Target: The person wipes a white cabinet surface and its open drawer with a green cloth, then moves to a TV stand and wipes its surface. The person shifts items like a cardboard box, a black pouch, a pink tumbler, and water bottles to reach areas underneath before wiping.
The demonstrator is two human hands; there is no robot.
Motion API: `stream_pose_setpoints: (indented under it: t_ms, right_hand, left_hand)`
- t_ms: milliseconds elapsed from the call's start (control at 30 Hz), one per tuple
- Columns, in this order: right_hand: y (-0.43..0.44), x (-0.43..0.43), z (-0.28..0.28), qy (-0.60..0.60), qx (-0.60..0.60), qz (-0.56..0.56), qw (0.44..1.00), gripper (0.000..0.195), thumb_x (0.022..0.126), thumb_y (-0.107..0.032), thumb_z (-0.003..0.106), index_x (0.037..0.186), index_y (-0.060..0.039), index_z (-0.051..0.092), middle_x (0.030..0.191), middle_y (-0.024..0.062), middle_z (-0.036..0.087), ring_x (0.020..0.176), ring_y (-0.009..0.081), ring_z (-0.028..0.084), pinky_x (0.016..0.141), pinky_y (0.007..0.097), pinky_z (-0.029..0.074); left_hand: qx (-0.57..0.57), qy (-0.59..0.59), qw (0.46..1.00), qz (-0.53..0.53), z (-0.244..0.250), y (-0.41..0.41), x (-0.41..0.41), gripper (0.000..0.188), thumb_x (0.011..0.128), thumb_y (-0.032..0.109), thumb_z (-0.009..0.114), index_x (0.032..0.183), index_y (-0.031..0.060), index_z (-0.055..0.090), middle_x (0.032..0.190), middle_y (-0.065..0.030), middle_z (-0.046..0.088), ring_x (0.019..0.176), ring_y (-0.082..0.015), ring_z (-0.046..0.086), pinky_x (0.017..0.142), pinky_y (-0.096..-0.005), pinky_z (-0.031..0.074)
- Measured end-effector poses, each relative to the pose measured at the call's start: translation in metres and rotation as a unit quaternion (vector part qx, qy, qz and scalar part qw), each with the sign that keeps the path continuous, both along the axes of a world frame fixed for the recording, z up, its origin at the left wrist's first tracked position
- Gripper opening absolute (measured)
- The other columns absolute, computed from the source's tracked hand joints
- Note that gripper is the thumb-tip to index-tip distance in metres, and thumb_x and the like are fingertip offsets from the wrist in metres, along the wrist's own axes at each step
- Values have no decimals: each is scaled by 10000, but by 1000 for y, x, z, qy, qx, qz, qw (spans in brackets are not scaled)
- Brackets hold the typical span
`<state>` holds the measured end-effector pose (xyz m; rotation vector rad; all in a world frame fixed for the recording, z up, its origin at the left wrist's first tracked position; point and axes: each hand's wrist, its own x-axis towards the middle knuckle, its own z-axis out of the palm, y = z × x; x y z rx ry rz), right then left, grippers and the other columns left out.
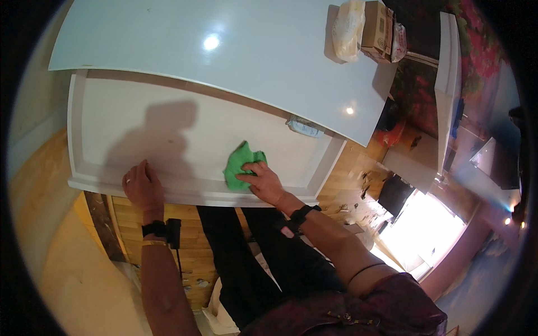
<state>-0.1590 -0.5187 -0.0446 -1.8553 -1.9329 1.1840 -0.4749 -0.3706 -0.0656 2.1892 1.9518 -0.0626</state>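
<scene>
Before me a white drawer is pulled out from beneath a glossy white top. My right hand grips a green cloth, which rests on the drawer's floor near its front wall, right of the middle. Over the drawer's front edge, to the left, lies my left hand, with its fingers curled loosely and nothing visible in them; I cannot tell how firmly it touches the edge. A pale blue plastic packet sits in the drawer's back right corner, partly under the top. My shadow falls across the drawer floor.
On the glossy white cabinet top stand a cardboard box and a wrapped plastic package at the far right. A wall borders the left side. My legs are below the drawer, above a wooden floor. Bright light enters at right.
</scene>
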Motion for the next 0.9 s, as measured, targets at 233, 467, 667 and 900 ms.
stream_pose_setpoints:
  t_ms: [233,467,667,900]
  right_hand:
    - [-99,164,4,-243,-88,228,939,229,681,-105,692,880,-185,772,1117,14,603,1040,294,538,865,391,523]
    - [-70,180,0,-497,-53,66,863,158,778,-127,611,926,-106,661,1021,86,599,985,297,548,793,419,478]
    - [-143,123,20,-343,-240,52,906,277,768,-101,654,1042,-131,673,1045,81,628,1024,302,552,859,392,490]
    - [-110,193,44,-355,-2,2,935,408,753,-48,642,1141,-169,670,1199,78,604,1070,302,559,799,450,488]
  left_hand:
    - [15,-8,1000,-7,4,-2,1,147,977,170,575,1016,109,703,972,-60,697,939,-274,647,1008,-434,443]
    - [-15,6,1000,0,0,3,1,168,973,192,563,1022,115,705,978,-62,695,955,-281,640,1011,-432,436]
    - [-58,68,996,-3,2,3,2,185,972,207,554,1040,118,701,1028,-68,701,997,-279,638,1034,-431,417]
    - [-120,127,984,-28,-9,0,7,242,1008,245,500,1095,93,667,1079,-78,693,1026,-279,638,1050,-428,395]
